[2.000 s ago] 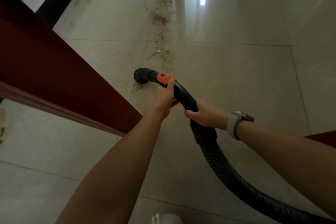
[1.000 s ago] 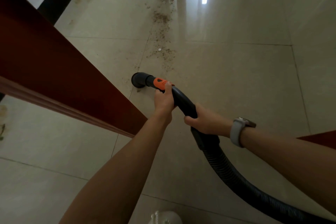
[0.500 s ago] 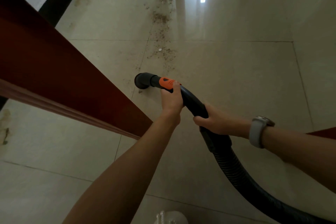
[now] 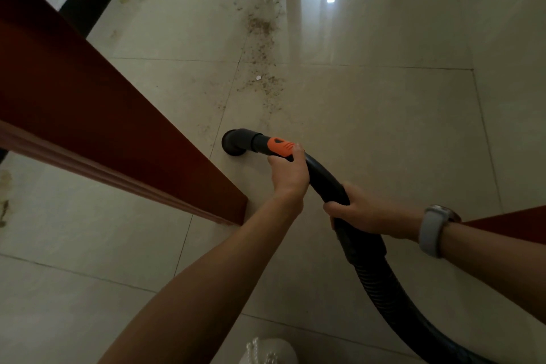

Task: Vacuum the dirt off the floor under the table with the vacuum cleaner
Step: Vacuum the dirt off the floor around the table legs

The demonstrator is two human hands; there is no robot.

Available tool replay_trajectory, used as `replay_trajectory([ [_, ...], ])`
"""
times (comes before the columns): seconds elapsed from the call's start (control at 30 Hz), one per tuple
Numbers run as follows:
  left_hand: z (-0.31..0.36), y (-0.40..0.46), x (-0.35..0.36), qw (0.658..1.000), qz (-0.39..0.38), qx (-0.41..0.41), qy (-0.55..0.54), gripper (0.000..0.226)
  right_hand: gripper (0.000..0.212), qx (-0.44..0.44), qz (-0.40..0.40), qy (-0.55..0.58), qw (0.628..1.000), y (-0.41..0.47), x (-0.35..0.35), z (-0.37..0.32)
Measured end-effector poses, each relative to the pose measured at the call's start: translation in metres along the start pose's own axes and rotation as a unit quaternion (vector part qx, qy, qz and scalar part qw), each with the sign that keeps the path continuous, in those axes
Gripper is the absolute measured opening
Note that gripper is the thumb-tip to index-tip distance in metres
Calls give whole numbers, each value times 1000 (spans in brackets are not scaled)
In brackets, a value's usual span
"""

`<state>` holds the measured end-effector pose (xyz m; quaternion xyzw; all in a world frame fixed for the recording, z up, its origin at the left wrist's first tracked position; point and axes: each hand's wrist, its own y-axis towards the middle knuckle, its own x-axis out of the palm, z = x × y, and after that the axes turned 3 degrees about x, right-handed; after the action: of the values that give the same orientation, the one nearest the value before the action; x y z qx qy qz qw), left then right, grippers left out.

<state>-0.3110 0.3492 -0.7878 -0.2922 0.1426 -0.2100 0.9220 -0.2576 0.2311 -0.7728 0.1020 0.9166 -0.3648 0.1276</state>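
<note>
The left hand (image 4: 288, 173) gripped the vacuum hose handle (image 4: 322, 177) behind its orange slider (image 4: 279, 147); the right hand (image 4: 365, 213) clasped it lower down. Dirt (image 4: 263, 80) lay beyond the nozzle (image 4: 235, 142), ahead of both hands.

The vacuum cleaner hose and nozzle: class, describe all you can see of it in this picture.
The vacuum cleaner hose is black, looks like plastic, and is ribbed along its lower run, which leaves the frame at the bottom right. It joins a smooth curved tube bearing an orange slider, ending in a round nozzle set down on the pale tiled floor beside the table leg. The left hand grips the tube behind the slider; the right hand grips it lower down.
</note>
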Motion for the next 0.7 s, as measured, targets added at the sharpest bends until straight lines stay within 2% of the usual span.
replay_trajectory([
  [0.17,-4,1,-8,999,22,-9,-26,48,9,-1,-39,-35,999,0,-4,-10],
  [0.43,10,20,-32,993,93,4,-69,41,34,-28,10,-215,976,22,5,-47],
  [0.57,19,31,-42,986,131,14,-100,43,25,-41,12,-253,967,35,7,-66],
  [0.7,29,41,-48,982,154,20,-107,46,25,-53,32,-271,961,47,11,-80],
])
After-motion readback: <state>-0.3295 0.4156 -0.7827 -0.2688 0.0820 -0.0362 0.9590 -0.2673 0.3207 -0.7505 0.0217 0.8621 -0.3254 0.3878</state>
